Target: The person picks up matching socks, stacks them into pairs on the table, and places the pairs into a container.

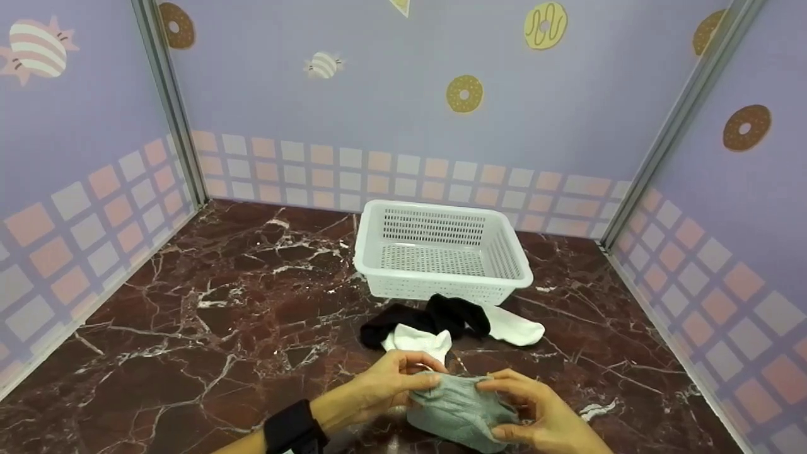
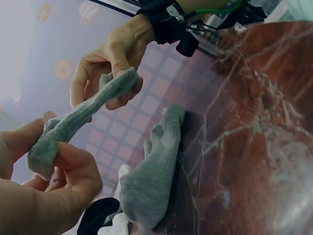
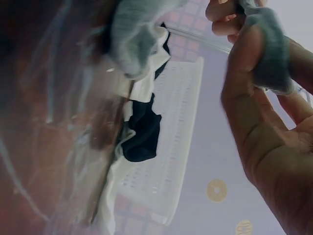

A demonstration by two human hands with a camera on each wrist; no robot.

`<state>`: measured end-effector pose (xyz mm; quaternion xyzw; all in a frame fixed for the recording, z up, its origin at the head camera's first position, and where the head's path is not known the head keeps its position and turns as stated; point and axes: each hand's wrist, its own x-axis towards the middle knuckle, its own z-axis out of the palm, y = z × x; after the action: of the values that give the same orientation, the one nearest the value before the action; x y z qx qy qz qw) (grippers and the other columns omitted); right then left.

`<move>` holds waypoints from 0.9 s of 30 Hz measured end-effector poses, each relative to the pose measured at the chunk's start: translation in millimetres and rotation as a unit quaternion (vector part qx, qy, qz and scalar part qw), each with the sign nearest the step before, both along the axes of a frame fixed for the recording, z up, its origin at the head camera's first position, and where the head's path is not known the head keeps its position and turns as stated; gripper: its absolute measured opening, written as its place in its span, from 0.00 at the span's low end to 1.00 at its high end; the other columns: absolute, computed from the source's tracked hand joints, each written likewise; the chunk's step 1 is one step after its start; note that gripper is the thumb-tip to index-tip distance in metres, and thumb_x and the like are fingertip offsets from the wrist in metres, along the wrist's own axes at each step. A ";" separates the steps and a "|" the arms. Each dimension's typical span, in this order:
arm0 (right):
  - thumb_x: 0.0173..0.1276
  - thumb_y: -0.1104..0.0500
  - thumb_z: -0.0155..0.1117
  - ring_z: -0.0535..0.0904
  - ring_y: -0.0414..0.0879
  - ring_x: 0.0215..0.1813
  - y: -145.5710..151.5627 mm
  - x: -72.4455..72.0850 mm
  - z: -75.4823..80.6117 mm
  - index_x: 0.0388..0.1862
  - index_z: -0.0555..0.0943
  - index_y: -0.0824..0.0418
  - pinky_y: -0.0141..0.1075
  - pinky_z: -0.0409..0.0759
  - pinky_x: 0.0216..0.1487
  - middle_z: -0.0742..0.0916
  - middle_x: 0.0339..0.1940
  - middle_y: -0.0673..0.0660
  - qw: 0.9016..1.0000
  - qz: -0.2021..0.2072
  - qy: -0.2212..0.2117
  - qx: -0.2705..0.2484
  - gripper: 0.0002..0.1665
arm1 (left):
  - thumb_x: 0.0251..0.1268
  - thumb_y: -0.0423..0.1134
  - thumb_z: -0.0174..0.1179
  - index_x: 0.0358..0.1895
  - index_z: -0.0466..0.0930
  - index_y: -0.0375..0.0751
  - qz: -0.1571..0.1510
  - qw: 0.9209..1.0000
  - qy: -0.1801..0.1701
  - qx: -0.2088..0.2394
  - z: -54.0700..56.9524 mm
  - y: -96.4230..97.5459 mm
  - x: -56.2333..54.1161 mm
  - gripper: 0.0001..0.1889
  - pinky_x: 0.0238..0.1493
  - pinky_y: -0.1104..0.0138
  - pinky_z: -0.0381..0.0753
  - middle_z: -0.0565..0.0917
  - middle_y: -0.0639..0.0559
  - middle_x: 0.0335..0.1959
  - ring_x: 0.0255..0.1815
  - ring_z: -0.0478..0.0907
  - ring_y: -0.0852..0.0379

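Observation:
A grey sock (image 2: 80,113) is stretched between both hands above the table. My left hand (image 1: 381,386) pinches one end between thumb and fingers. The other end is pinched by my right hand (image 1: 539,410), as the left wrist view shows. Below them a second grey sock (image 2: 151,181) lies on the table; in the head view the two socks overlap. Just beyond the hands are a white sock (image 1: 419,340), black socks (image 1: 457,313) and another white piece (image 1: 517,326), bunched together.
A white perforated plastic basket (image 1: 441,280) stands behind the socks. The dark red marbled tabletop (image 1: 189,353) is bounded by patterned lilac panels (image 1: 391,94) at the back and both sides. A black band (image 1: 293,429) sits on the left wrist.

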<state>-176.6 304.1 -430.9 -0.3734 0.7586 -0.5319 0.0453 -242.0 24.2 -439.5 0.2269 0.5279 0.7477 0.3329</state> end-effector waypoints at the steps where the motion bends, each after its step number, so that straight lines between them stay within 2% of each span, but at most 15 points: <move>1: 0.63 0.71 0.64 0.76 0.49 0.44 0.5 0.0 -1.6 0.65 0.72 0.65 0.39 0.82 0.37 0.75 0.59 0.64 1.000 -0.009 -0.001 0.015 0.30 | 0.63 0.31 0.62 0.49 0.78 0.29 0.010 1.000 0.000 -0.005 -1.1 -0.1 0.2 0.13 0.35 0.68 0.82 0.82 0.45 0.39 0.36 0.80 0.57; 4: 0.67 0.70 0.61 0.77 0.50 0.42 1.1 -1.6 -6.0 0.63 0.74 0.64 0.39 0.81 0.39 0.78 0.56 0.62 0.998 -0.020 0.028 0.050 0.25 | 0.61 0.31 0.62 0.46 0.79 0.27 0.044 0.998 0.017 -0.037 -4.0 -1.6 1.2 0.12 0.37 0.67 0.82 0.83 0.46 0.36 0.36 0.80 0.56; 7: 0.66 0.73 0.58 0.78 0.50 0.44 0.4 -5.6 -9.2 0.60 0.77 0.64 0.38 0.80 0.43 0.80 0.55 0.61 0.993 -0.018 0.084 0.075 0.23 | 0.57 0.29 0.63 0.43 0.80 0.27 0.064 0.992 0.065 -0.086 -6.6 -4.8 1.8 0.11 0.27 0.73 0.77 0.82 0.49 0.30 0.27 0.76 0.61; 10: 0.59 0.81 0.56 0.77 0.49 0.44 -0.3 -9.8 -11.3 0.59 0.77 0.65 0.37 0.78 0.42 0.81 0.54 0.61 0.987 -0.009 0.133 0.088 0.29 | 0.55 0.28 0.64 0.39 0.80 0.26 0.068 0.981 0.141 -0.118 -9.0 -8.2 1.8 0.10 0.20 0.75 0.73 0.81 0.51 0.25 0.20 0.71 0.64; 12: 0.53 0.84 0.55 0.77 0.48 0.45 -0.6 -11.8 -12.6 0.58 0.78 0.64 0.36 0.77 0.41 0.81 0.53 0.60 0.985 -0.008 0.142 0.096 0.34 | 0.55 0.28 0.65 0.36 0.80 0.25 0.066 0.970 0.194 -0.128 -10.0 -9.8 1.6 0.08 0.20 0.73 0.75 0.82 0.51 0.25 0.20 0.72 0.63; 14: 0.50 0.85 0.54 0.77 0.48 0.44 -1.7 -13.3 -14.0 0.58 0.78 0.63 0.35 0.77 0.40 0.81 0.52 0.59 0.983 -0.015 0.145 0.108 0.36 | 0.55 0.30 0.66 0.33 0.81 0.28 0.071 0.958 0.240 -0.140 -11.0 -10.9 1.6 0.07 0.20 0.69 0.79 0.82 0.50 0.25 0.20 0.74 0.62; 16: 0.49 0.85 0.55 0.77 0.46 0.43 -4.3 -15.5 -16.1 0.57 0.79 0.62 0.34 0.77 0.40 0.82 0.50 0.57 0.980 -0.027 0.147 0.128 0.36 | 0.54 0.33 0.68 0.30 0.82 0.33 0.085 0.941 0.284 -0.163 -12.1 -11.0 1.1 0.06 0.19 0.67 0.79 0.81 0.52 0.24 0.18 0.73 0.63; 18: 0.49 0.83 0.57 0.77 0.45 0.42 -7.8 -17.9 -18.3 0.55 0.80 0.60 0.34 0.77 0.40 0.81 0.48 0.54 0.976 -0.038 0.151 0.153 0.35 | 0.52 0.35 0.69 0.28 0.83 0.38 0.103 0.922 0.322 -0.189 -13.4 -10.2 0.8 0.05 0.20 0.68 0.79 0.81 0.55 0.23 0.18 0.73 0.64; 22: 0.47 0.82 0.59 0.76 0.44 0.42 -13.6 -20.7 -19.0 0.53 0.82 0.59 0.34 0.77 0.41 0.79 0.47 0.53 0.966 -0.051 0.164 0.196 0.34 | 0.50 0.38 0.68 0.25 0.84 0.44 0.129 0.881 0.389 -0.238 -13.8 -7.8 0.3 0.03 0.23 0.74 0.71 0.80 0.61 0.21 0.19 0.71 0.66; 25: 0.47 0.79 0.63 0.75 0.45 0.45 -14.0 -18.6 -14.7 0.52 0.82 0.58 0.35 0.77 0.43 0.77 0.48 0.52 0.962 -0.064 0.170 0.205 0.32 | 0.49 0.38 0.67 0.26 0.83 0.44 0.133 0.864 0.412 -0.257 -10.3 -7.5 0.7 0.03 0.26 0.74 0.70 0.79 0.64 0.21 0.20 0.71 0.66; 27: 0.52 0.76 0.66 0.74 0.43 0.43 -13.1 -16.6 -11.2 0.48 0.83 0.56 0.35 0.77 0.42 0.77 0.45 0.50 0.963 -0.078 0.168 0.195 0.25 | 0.49 0.40 0.68 0.28 0.83 0.44 0.133 0.853 0.433 -0.260 -6.7 -8.1 0.1 0.05 0.28 0.74 0.71 0.79 0.65 0.22 0.22 0.71 0.67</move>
<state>-193.2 291.0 -442.1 -0.3810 0.8712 -0.3050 -0.0529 -241.9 16.2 -446.2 0.3606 0.8190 0.4462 0.0146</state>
